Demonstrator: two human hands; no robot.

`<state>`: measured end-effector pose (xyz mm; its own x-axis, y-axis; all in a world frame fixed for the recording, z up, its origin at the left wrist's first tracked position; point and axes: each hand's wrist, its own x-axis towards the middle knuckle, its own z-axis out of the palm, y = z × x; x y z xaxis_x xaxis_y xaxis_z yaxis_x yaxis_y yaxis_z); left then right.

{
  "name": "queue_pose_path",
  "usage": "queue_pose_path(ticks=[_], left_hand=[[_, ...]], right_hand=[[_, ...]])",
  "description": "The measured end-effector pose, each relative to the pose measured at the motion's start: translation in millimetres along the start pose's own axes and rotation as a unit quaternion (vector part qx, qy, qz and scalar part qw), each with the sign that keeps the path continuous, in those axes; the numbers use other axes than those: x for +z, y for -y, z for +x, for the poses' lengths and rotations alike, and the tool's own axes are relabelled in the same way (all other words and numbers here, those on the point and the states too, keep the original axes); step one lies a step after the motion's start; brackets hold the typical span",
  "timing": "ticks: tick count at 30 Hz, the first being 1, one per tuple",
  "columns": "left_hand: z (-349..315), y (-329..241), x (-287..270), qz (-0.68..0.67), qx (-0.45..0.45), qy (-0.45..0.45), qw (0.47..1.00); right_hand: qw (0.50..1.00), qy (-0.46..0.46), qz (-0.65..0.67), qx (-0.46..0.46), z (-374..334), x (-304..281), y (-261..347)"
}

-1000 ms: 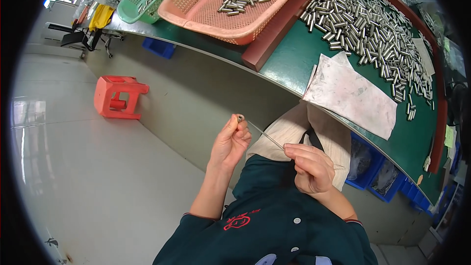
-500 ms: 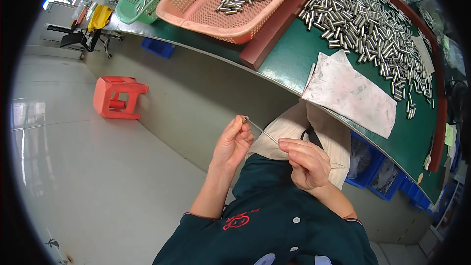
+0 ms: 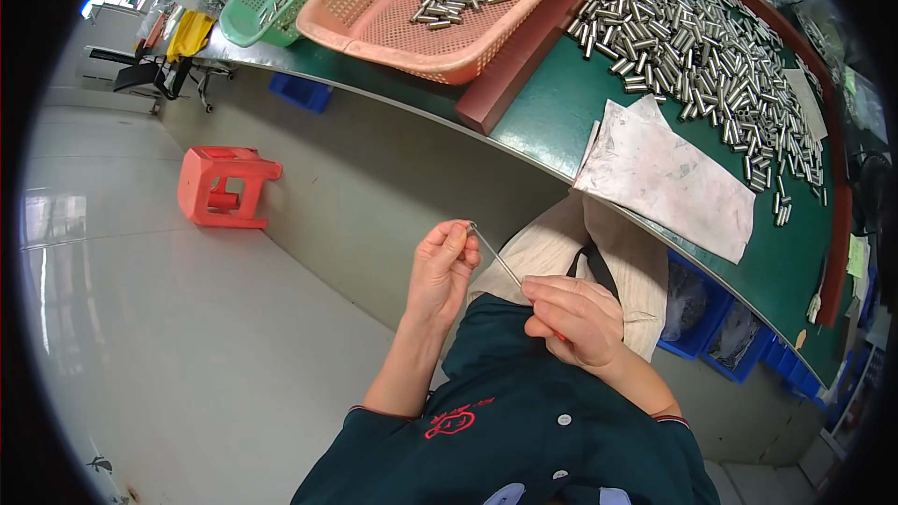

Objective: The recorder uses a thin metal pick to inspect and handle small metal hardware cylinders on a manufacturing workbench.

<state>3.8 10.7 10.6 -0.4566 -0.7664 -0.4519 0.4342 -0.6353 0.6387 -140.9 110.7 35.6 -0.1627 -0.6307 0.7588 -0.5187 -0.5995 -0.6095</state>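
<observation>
Holding a thin rod (image 3: 499,258) between thumb and bent fingers, the right hand (image 3: 578,316) is closed, left of the cloth (image 3: 669,182) and nearer the person. Farther left of the cloth, the left hand (image 3: 441,269) pinches a small metal piece (image 3: 471,228) at its fingertips, its other fingers curled in. The rod's end meets or nearly meets that piece; whether it goes inside is too small to tell. Working well here likely calls for a firm pinch, the rod lined up straight, and light pressure without sideways force. Beyond the cloth, on the green surface (image 3: 541,117), lies a pile of metal pins (image 3: 687,56); beyond it leftward sits a pink basket (image 3: 412,61).
</observation>
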Motion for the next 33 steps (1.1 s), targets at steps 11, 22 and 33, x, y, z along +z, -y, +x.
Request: queue_pose_path(ticks=[11,22,33], left_hand=[[0,0,5,-0.051,0.006,0.016,0.999],[2,-9,-1,0.133,0.159,-0.033,0.978],[0,-3,6,0.280,0.250,-0.023,0.927]], right_hand=[[1.000,0.016,0.010,-0.002,-1,-2,3],[0.999,-0.031,0.000,0.024,-2,-8,5],[0.999,-0.033,-0.017,0.018,-1,-2,2]])
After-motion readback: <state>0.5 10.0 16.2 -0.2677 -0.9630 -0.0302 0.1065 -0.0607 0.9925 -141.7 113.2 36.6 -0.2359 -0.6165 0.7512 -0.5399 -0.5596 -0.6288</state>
